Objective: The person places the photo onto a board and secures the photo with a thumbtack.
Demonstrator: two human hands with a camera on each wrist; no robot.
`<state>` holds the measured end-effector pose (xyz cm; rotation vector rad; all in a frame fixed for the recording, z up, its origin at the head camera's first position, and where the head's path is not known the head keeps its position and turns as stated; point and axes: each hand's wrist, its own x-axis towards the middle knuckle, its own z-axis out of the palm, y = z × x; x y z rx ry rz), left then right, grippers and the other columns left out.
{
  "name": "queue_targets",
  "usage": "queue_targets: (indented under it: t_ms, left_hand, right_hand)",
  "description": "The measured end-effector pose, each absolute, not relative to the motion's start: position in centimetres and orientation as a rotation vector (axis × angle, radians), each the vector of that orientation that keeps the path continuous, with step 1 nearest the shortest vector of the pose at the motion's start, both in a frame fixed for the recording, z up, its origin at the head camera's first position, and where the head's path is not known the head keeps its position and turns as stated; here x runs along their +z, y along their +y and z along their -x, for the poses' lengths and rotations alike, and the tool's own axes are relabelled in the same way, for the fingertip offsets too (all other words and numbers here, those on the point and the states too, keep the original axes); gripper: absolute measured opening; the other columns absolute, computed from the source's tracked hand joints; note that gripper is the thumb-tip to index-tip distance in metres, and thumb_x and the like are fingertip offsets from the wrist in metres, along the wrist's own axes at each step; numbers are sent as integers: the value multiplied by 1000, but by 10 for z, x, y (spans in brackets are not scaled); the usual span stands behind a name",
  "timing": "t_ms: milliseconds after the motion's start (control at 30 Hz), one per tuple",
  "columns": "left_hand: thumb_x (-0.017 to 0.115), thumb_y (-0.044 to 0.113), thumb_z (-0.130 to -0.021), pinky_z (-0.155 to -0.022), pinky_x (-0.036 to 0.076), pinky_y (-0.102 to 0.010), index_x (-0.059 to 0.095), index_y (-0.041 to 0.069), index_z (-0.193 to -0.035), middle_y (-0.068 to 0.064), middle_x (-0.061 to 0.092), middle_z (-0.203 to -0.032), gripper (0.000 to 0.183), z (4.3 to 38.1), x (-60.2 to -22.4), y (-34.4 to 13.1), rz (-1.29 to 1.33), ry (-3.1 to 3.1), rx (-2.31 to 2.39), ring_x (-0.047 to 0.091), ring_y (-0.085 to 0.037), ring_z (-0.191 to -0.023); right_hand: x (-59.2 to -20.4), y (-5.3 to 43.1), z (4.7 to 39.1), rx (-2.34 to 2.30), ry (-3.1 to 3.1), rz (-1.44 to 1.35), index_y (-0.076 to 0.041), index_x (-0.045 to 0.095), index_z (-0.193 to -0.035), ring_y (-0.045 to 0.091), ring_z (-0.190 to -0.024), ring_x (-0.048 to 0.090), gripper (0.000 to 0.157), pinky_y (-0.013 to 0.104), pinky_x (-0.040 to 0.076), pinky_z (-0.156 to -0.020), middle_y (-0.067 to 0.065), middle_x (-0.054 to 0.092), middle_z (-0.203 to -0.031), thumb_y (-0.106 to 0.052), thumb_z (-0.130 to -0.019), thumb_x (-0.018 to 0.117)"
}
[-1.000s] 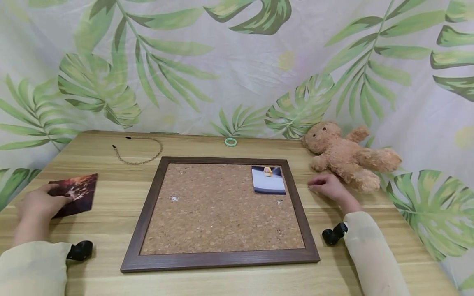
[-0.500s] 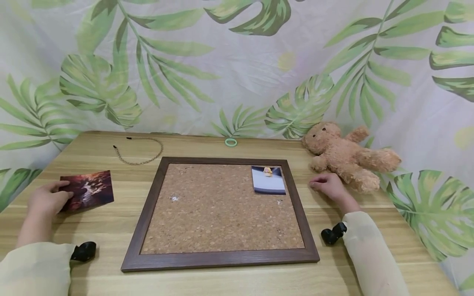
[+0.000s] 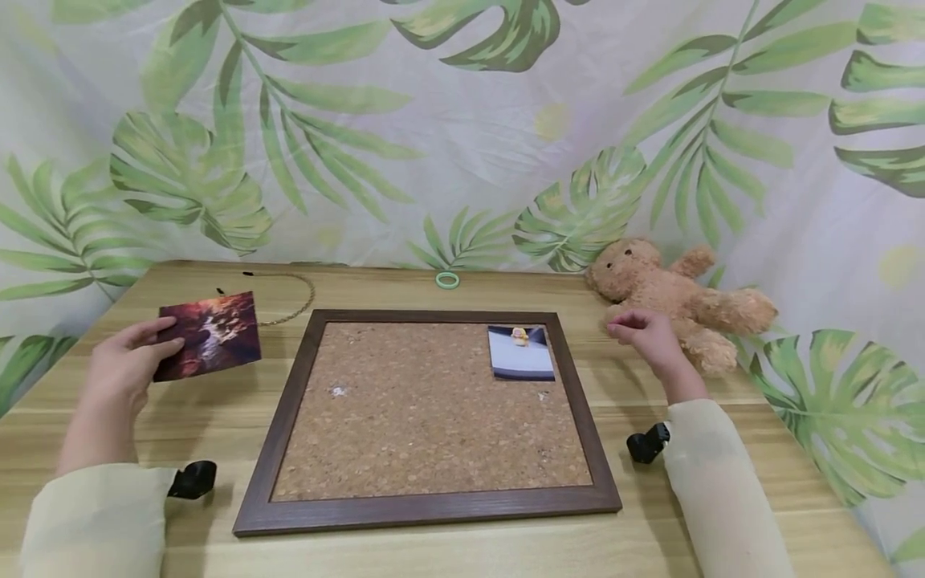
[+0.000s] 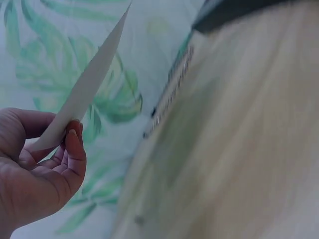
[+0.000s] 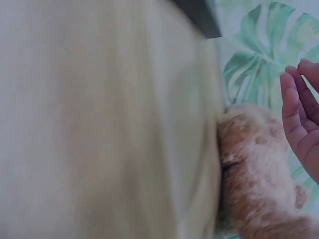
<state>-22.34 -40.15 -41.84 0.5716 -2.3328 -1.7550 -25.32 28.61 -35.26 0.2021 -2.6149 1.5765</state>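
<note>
My left hand (image 3: 123, 361) holds a photo print (image 3: 209, 337) with dark red and white tones, raised above the table at the left. In the left wrist view, the pale back of the print (image 4: 89, 89) shows, pinched between thumb and fingers. My right hand (image 3: 654, 345) hovers in front of the teddy bear (image 3: 668, 293), thumb and index fingertips close together. Whether something tiny sits between these fingertips (image 5: 289, 79) is unclear. Between the hands lies a cork board (image 3: 433, 417) in a brown frame, with a smaller photo (image 3: 522, 357) at its upper right.
Behind the board, a green ring (image 3: 447, 280) lies near the table's back edge. A chain (image 3: 307, 293) with black ends curves at the back left, partly behind the print. Leaf-patterned fabric (image 3: 347, 160) hangs at the back.
The left hand has carried the print up and to the right, toward the board. My right hand has risen slightly from the table. The board and bear stay in place.
</note>
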Motion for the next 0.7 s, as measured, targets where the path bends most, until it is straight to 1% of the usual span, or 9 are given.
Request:
queue_targets:
  t_ms: [33, 67, 167, 233, 300, 433, 600, 633, 700]
  left_hand:
    - [67, 36, -71, -71, 36, -8, 45, 33, -126, 6, 34, -127, 60, 231, -422, -401, -552, -2335, -1750, 31, -8, -113]
    - [68, 36, -70, -68, 35, -7, 46, 33, -125, 5, 36, -125, 59, 239, -426, -399, -526, -2322, -1759, 32, -9, -112]
    - [71, 33, -69, -68, 36, -8, 51, 29, -122, 3, 42, -119, 57, 251, -425, -380, -441, -2285, -1794, 36, -10, -108]
    - [72, 29, -69, -69, 37, -8, 53, 27, -121, 4, 45, -113, 55, 253, -417, -360, -388, -2261, -1838, 38, -9, -105]
    - [71, 25, -71, -68, 38, -9, 54, 25, -120, 5, 45, -108, 52, 248, -403, -337, -339, -2266, -1861, 40, -7, -100]
    - [67, 12, -76, -67, 39, -12, 56, 18, -118, 5, 45, -99, 44, 232, -373, -292, -270, -2210, -2003, 42, -5, -91]
    - [66, 5, -74, -66, 41, -14, 64, 20, -105, 6, 48, -91, 34, 225, -368, -257, -222, -2154, -2100, 46, -2, -82]
    - [67, 6, -74, -65, 42, -15, 64, 20, -104, 6, 49, -91, 34, 225, -369, -252, -242, -2169, -2100, 48, -2, -80]
    - [66, 8, -76, -66, 42, -16, 59, 16, -113, 2, 47, -96, 39, 223, -370, -242, -263, -2285, -2040, 47, -5, -84]
  right_hand:
    - [-350, 284, 254, 1585, -2595, -203, 10, 56, -96, 17, -74, 55, 26, 34, 46, -68, 7, 59, -82, -12, -83, 59]
    - [-347, 282, 255, 1590, -2577, -207, 10, 57, -95, 17, -73, 54, 26, 32, 46, -66, 5, 59, -80, -13, -82, 59]
    - [-341, 274, 259, 1628, -2524, -222, 8, 57, -94, 20, -72, 55, 25, 25, 45, -60, 1, 58, -76, -13, -82, 60]
    - [-337, 266, 261, 1688, -2471, -261, 10, 56, -93, 21, -73, 56, 23, 24, 46, -60, 1, 58, -76, -10, -82, 60]
    - [-335, 258, 264, 1756, -2422, -302, 13, 55, -93, 18, -72, 57, 23, 23, 47, -61, 1, 59, -76, -7, -82, 59]
    - [-332, 240, 269, 1863, -2341, -369, 17, 54, -93, 13, -70, 59, 22, 24, 48, -64, 3, 60, -75, -1, -81, 59]
    - [-330, 220, 272, 1881, -2338, -351, 15, 56, -92, 14, -70, 58, 21, 30, 47, -69, 3, 60, -75, -2, -80, 59]
    - [-330, 216, 272, 1877, -2343, -345, 14, 56, -91, 15, -70, 57, 20, 33, 47, -70, 4, 59, -75, -2, -80, 60]
    - [-329, 207, 272, 1859, -2356, -340, 13, 56, -89, 16, -71, 56, 18, 35, 46, -71, 5, 59, -76, -2, -79, 60]
